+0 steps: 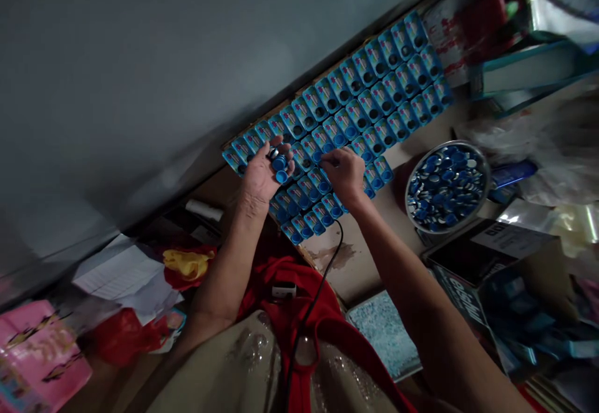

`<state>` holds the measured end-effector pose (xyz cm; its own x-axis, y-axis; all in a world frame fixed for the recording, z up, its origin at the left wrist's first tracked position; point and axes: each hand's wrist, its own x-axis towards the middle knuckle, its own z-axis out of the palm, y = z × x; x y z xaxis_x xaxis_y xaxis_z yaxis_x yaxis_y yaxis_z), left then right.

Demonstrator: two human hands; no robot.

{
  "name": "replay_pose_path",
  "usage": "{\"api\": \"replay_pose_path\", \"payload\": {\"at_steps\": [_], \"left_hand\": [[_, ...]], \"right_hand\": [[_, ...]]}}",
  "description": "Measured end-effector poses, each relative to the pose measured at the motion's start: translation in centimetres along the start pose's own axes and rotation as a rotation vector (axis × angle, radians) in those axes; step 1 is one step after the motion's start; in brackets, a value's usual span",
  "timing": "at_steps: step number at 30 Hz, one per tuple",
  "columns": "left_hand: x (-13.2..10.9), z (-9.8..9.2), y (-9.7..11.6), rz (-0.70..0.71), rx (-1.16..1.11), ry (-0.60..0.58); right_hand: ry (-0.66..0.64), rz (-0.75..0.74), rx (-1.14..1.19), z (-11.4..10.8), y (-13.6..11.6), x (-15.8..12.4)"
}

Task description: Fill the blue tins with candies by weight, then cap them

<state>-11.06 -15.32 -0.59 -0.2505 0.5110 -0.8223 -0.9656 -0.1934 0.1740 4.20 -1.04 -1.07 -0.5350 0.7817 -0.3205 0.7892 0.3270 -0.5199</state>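
Rows of small blue packs [369,110] lie side by side on the table, each with a round spot near its lower end; some spots are dark, others hold a blue disc. My left hand [266,170] is palm up over the left part of the rows, its fingers curled round several blue caps [279,163]. Above the middle rows my right hand [345,173] is closed, thumb and fingertips together at a pack; what they hold, if anything, is hidden. A round metal bowl [486,179] full of blue and silver caps stands to the right.
Cardboard boxes [508,241] and clear plastic bags [556,157] crowd the right side. A black cable [337,244] runs from the table edge over my lap. At lower left lie papers [121,269] and a pink package [44,357]. A grey wall [140,57] rises behind.
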Motion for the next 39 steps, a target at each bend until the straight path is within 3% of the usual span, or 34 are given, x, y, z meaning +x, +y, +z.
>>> {"api": "replay_pose_path", "payload": {"at_steps": [4, 9, 13, 19, 22, 25, 30, 36, 39], "left_hand": [[0.4, 0.2, 0.8, 0.004, 0.005, -0.003], [0.5, -0.5, 1.2, 0.053, -0.051, 0.010], [0.6, -1.0, 1.2, 0.026, -0.057, 0.036], [1.3, -0.9, 0.7, 0.032, -0.065, -0.004], [1.0, -0.7, 0.5, 0.034, -0.085, 0.003], [0.6, -0.9, 0.3, 0.053, -0.100, 0.030], [1.0, -2.0, -1.0, 0.137, -0.141, 0.049], [1.0, -2.1, -2.7, 0.171, -0.176, 0.071], [0.6, -1.7, -2.8, 0.164, -0.200, 0.066]], "right_hand": [[-0.044, -0.048, -0.152, 1.0, -1.2, 1.5], [-0.200, -0.132, -0.257, 1.6, -2.3, 1.1], [-0.261, -0.095, -0.388, 2.2, -3.3, 1.4], [-0.239, 0.005, -0.447, 2.1, -3.9, 4.2], [-0.223, -0.021, -0.427, 1.4, -4.3, 2.9], [-0.170, -0.088, -0.240, 1.8, -5.2, -0.5], [-0.130, -0.174, 0.170, 5.0, -6.5, -5.3], [-0.064, -0.048, 0.410, 7.2, -5.5, -5.7], [-0.117, 0.074, 0.640, 7.4, -4.8, -6.0]]}}
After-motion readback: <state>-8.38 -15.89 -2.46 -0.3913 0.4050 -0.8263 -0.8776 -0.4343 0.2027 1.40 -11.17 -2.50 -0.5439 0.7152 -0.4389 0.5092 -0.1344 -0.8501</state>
